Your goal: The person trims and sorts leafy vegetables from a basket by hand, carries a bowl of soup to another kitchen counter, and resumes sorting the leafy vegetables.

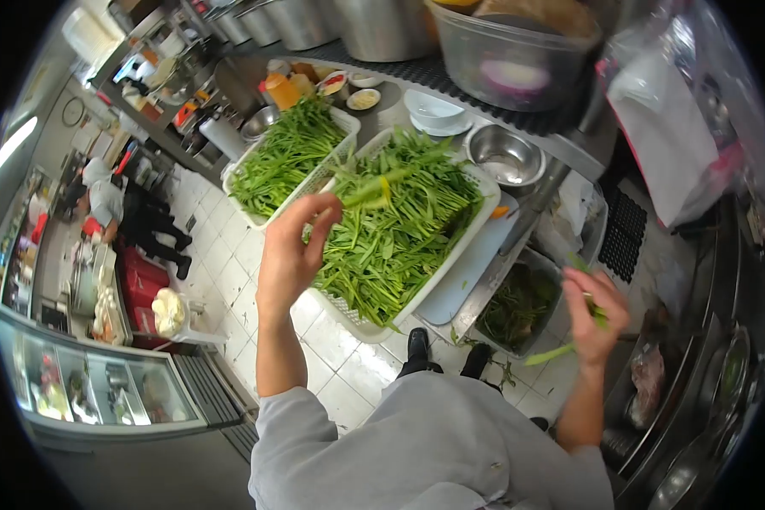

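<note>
My left hand [297, 242] is raised over the near edge of a white basket [486, 204] heaped with cut leafy greens [391, 246]. Its curled fingertips pinch a leafy green stalk [370, 192], slightly blurred, with a yellowish leaf on it. Over to the right, my right hand [597, 316] is closed around a green stem [552, 354] whose lower end sticks out below the fingers. Beneath and left of that hand is a metal bin [555, 280] containing loose, darker greens.
A second white basket [348, 127] of greens stands behind. Beside the near basket are a pale cutting board [463, 285] and a metal bowl [507, 155]. Overhead, a shelf carries a clear tub [518, 64]. A co-worker [115, 204] stands at the left counter.
</note>
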Demonstrator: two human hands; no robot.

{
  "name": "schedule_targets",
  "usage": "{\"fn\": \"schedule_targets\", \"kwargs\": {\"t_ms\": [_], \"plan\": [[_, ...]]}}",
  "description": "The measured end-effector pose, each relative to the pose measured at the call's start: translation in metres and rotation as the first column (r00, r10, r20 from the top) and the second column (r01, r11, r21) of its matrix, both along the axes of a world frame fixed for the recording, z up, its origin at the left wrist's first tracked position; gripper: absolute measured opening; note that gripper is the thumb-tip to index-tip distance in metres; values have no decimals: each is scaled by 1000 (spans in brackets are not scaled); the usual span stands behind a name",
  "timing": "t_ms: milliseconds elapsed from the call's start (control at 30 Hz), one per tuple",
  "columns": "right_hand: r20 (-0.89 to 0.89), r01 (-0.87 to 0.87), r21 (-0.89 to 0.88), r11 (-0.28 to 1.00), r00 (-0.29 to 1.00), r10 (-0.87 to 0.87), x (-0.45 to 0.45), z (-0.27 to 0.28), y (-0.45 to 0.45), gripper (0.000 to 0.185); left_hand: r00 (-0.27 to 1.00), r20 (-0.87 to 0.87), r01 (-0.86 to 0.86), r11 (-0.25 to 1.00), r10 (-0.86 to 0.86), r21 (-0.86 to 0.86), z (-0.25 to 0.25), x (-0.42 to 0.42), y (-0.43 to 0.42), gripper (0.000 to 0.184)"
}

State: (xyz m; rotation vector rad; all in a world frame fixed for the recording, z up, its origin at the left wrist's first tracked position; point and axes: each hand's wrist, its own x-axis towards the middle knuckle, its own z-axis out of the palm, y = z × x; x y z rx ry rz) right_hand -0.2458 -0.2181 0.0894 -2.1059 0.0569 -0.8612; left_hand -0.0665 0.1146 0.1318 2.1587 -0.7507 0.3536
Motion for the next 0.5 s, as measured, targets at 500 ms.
{"fn": "schedule_targets", "kwargs": {"t_ms": [500], "plan": [[-181,-290,-328,899,953,242,54,7,45,22,912,-15,406,900,-409,158,-27,-44,-95,20]]}}
